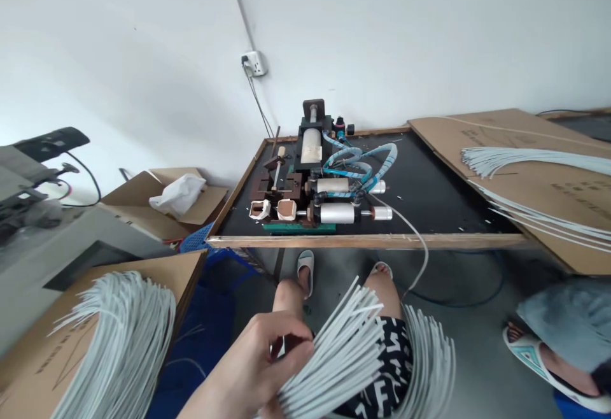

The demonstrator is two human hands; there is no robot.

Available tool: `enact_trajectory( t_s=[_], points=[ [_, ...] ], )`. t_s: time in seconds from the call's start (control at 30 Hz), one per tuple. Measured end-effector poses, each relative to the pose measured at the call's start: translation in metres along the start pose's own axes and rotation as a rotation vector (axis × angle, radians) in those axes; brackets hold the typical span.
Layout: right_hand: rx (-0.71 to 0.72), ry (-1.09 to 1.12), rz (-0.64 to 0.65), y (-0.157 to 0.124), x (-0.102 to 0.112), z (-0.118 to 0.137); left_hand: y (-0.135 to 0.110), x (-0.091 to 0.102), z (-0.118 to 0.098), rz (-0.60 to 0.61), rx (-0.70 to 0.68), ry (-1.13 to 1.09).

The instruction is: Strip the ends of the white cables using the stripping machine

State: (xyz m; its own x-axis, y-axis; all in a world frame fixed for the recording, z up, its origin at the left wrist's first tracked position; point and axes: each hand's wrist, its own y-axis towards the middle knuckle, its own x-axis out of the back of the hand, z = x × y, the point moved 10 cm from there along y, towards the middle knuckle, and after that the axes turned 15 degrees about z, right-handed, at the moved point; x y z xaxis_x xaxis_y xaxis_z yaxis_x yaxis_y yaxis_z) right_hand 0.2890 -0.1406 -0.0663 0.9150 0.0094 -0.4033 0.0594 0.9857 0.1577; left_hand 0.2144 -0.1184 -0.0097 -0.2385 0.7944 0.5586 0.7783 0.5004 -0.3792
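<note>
My left hand comes in from the bottom edge, its thumb and fingers closed at the side of a bundle of thin white wires. The wires fan out over my lap, cut ends pointing up and to the right. A second group of white wires curves beside my leg on the right; whether it joins the held bundle is hidden below the frame. My right hand does not show. Ahead on the black-topped table stands a pneumatic machine with silver cylinders and blue-wrapped air hoses.
A large wire bundle lies on cardboard at left, near an open carton and grey equipment. More wires rest on a cardboard sheet at right. Another person's sandalled foot is at lower right.
</note>
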Motion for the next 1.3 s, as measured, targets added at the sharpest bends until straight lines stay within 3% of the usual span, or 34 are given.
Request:
enact_trajectory(
  t_s=[0.2, 0.3, 0.4, 0.57, 0.63, 0.7, 0.93, 1.3],
  points=[
    [-0.046, -0.008, 0.097, -0.029, -0.044, -0.015, 0.006, 0.002, 0.008, -0.139, 0.033, -0.043],
    [-0.041, -0.025, 0.132, -0.034, -0.042, -0.023, 0.002, 0.007, 0.016, -0.208, -0.012, -0.071],
    [-0.013, -0.067, 0.149, -0.018, 0.006, -0.028, -0.010, 0.024, 0.030, -0.337, -0.032, -0.161],
    [0.078, -0.141, 0.188, 0.031, 0.125, -0.028, -0.038, 0.075, 0.047, -0.736, -0.003, -0.053],
    [0.111, -0.159, 0.210, 0.045, 0.153, -0.034, -0.038, 0.085, 0.048, -0.791, 0.011, 0.016],
    [0.130, -0.168, 0.222, 0.053, 0.166, -0.047, -0.032, 0.090, 0.048, -0.802, 0.004, 0.052],
    [0.164, -0.210, 0.220, 0.067, 0.154, -0.082, -0.009, 0.095, 0.055, -0.849, 0.020, 0.096],
    [0.192, -0.366, 0.206, 0.075, 0.132, -0.044, 0.004, 0.101, 0.069, -0.961, -0.039, -0.067]
  ],
)
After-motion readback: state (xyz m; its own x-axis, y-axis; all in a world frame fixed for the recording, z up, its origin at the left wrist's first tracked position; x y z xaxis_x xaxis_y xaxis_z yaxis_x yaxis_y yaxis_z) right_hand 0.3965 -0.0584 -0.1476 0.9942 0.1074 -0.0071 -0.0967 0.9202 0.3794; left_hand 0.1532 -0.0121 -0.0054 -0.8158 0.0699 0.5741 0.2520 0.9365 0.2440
